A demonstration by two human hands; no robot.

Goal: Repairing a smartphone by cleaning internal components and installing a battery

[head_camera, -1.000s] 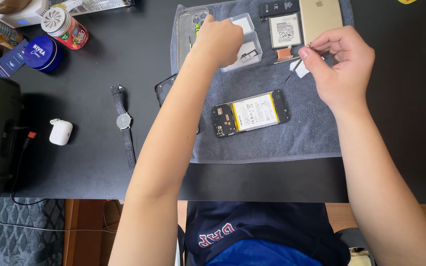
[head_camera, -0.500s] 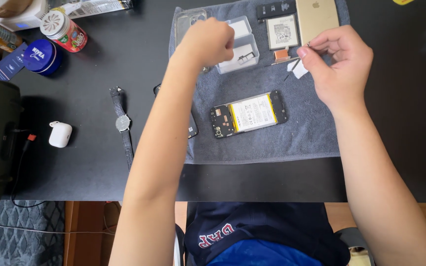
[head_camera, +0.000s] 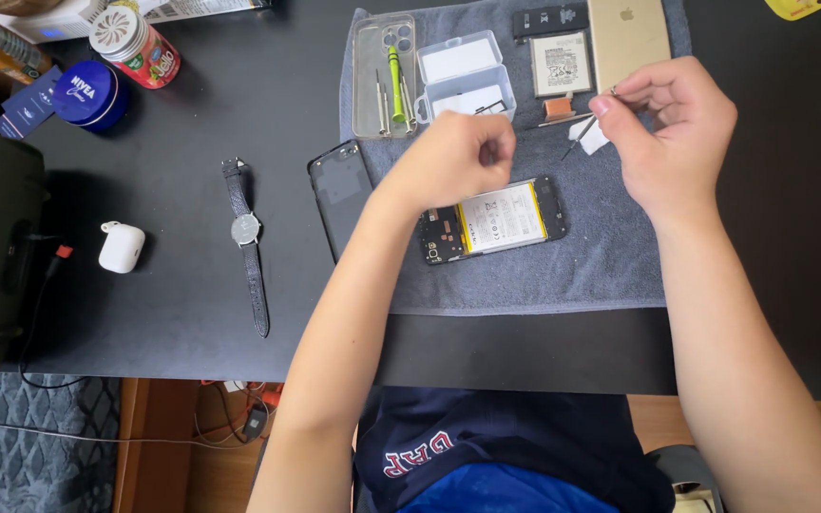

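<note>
Opened phone (head_camera: 492, 219), rectangular with glossy battery, lies on nubby grey towel (head_camera: 610, 256).

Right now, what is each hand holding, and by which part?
The right hand pinches a thin metal tool at its upper end between thumb and fingers. The left hand is curled closed above the opened phone; its contents cannot be told.

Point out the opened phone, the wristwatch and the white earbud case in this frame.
opened phone (head_camera: 501, 217): head view, on its exposed battery.
wristwatch (head_camera: 245, 229): head view, on the round dial.
white earbud case (head_camera: 122, 247): head view, on the middle of its body.
</note>
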